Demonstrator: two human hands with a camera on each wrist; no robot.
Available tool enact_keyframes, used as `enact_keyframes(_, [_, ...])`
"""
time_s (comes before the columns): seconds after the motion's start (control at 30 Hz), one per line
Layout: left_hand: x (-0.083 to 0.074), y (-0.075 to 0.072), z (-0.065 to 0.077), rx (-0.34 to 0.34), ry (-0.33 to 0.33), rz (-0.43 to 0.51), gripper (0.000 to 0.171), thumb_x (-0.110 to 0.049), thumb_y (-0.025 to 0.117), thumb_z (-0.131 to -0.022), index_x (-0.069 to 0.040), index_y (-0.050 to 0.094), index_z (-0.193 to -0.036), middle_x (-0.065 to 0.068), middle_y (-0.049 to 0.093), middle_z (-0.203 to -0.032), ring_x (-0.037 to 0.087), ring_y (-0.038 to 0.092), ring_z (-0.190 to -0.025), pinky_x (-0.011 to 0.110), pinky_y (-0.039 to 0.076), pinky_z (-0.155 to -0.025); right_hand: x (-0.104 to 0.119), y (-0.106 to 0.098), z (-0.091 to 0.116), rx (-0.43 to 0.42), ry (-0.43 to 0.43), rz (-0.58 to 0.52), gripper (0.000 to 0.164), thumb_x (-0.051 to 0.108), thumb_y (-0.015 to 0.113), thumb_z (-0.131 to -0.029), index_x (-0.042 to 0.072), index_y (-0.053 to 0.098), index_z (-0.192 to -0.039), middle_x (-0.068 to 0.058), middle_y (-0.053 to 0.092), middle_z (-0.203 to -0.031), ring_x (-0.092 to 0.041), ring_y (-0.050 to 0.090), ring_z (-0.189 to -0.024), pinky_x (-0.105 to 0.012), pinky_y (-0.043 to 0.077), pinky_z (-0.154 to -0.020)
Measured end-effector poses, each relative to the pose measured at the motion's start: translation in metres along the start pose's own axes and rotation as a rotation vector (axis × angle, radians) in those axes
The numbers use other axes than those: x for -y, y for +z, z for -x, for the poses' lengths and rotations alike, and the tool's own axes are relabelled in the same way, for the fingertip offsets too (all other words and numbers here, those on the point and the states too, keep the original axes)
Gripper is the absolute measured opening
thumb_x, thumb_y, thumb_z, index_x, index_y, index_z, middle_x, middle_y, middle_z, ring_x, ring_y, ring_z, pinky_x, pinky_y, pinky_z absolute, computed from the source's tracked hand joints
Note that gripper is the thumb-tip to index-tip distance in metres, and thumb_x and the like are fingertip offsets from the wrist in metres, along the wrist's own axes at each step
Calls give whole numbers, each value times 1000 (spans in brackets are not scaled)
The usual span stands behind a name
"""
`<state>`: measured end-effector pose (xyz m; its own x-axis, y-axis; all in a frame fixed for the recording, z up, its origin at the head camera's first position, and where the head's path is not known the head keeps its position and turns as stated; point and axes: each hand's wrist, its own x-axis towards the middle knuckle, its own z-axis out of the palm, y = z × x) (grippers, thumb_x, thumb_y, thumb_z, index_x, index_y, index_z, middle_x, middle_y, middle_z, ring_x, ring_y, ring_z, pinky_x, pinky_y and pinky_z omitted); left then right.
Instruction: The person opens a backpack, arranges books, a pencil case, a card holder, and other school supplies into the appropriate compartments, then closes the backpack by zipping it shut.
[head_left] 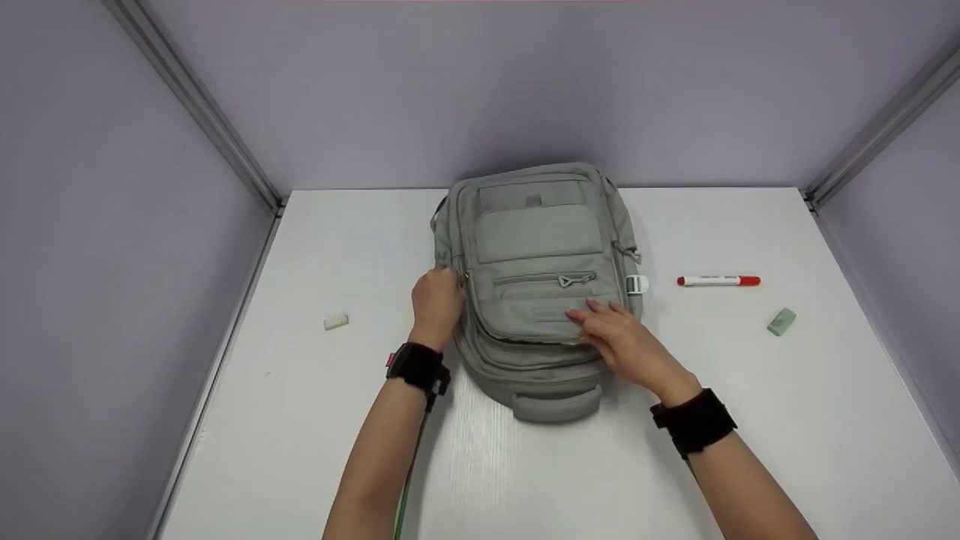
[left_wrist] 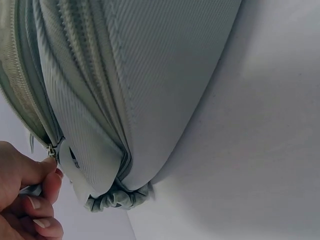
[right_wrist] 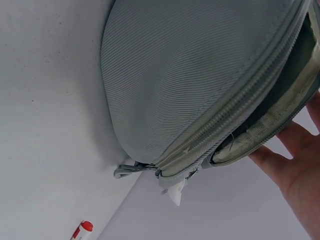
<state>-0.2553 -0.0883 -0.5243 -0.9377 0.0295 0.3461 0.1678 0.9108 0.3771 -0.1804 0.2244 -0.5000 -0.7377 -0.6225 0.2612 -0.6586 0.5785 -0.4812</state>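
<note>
A grey-green backpack (head_left: 538,232) lies on the white table, its top handle (head_left: 556,405) toward the person. The front compartment's zipper is undone along the near edge, leaving a gap that the right wrist view shows as a dark opening (right_wrist: 265,107). At the bag's left side, my left hand (head_left: 437,304) pinches a zipper pull; the metal slider (left_wrist: 51,150) shows just above the thumb in the left wrist view. My right hand (head_left: 630,345) rests its extended fingers on the outside of the front panel, near the opening's right end.
Right of the bag lie a red-and-white marker (head_left: 718,281) and a small green block (head_left: 781,322). A small pale block (head_left: 336,322) is on the left of the table (head_left: 315,420). Grey-lilac walls (head_left: 360,90) enclose the back and sides.
</note>
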Motion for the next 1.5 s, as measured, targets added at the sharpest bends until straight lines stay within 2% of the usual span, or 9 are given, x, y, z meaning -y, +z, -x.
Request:
enact_keyframes(0.1, [0,0,-1,-5,-2,6,20,7,64,-85,1,67,-65,15,64,-63,28,64,-59,40,51,-53,0,1,-1,-14,1,8,6,10,63,-95,9,68,-99,-8,60,-134,-39,45,-132,-60,27,-108])
enact_keyframes(0.3, [3,0,1,10,14,-43,16,1,65,-88,2,70,-73,16,65,-68,28,64,-63,40,52,-53,3,0,-3,-55,12,22,39,2,62,-95,4,59,-134,-6,71,-103,-36,50,-128,-58,29,-108])
enact_keyframes(0.53, [-4,-12,7,-57,110,-129,11,-8,67,-92,1,75,-92,16,66,-90,32,62,-88,43,51,-70,10,-7,-8,-90,33,39,31,2,59,-97,2,62,-128,-15,64,-125,-34,55,-123,-60,31,-106])
enact_keyframes(0.7, [-22,-23,15,-83,223,9,16,-16,66,-95,-3,74,-100,13,67,-102,31,61,-103,46,48,-85,13,-13,-13,-106,18,56,27,5,59,-98,3,63,-124,-13,65,-122,-31,58,-120,-62,34,-102])
enact_keyframes(0.8, [-33,-30,21,-20,352,169,23,-22,61,-99,-4,74,-106,12,68,-108,30,61,-107,44,46,-93,15,-18,-16,-108,17,46,26,5,58,-98,3,63,-123,-12,66,-121,-29,60,-117,-62,35,-102])
enact_keyframes(0.87, [-39,-33,24,65,444,257,29,-27,56,-101,-5,72,-113,12,66,-116,32,57,-116,45,41,-101,16,-21,-18,-108,24,39,24,6,57,-99,4,64,-122,-11,67,-121,-29,61,-116,-62,36,-101])
enact_keyframes(1.03, [-46,-35,32,266,576,266,42,-39,53,-101,-12,64,-132,10,58,-136,33,44,-134,50,29,-111,18,-26,-22,-112,29,31,22,8,57,-99,5,64,-119,-10,66,-121,-28,59,-117,-63,36,-100])
enact_keyframes(1.27, [-44,-39,38,276,630,201,31,-22,63,-97,-14,68,-126,10,62,-131,35,52,-127,54,38,-103,21,-25,-22,-82,18,-17,21,9,54,-101,4,63,-119,-11,66,-122,-29,57,-121,-65,34,-100])
enact_keyframes(1.5, [-48,-58,38,365,623,292,27,-18,63,-97,-8,70,-122,10,66,-123,28,62,-115,38,48,-96,28,-33,-23,-65,5,-52,21,8,55,-100,4,65,-119,-7,68,-115,-25,63,-109,-53,44,-97])
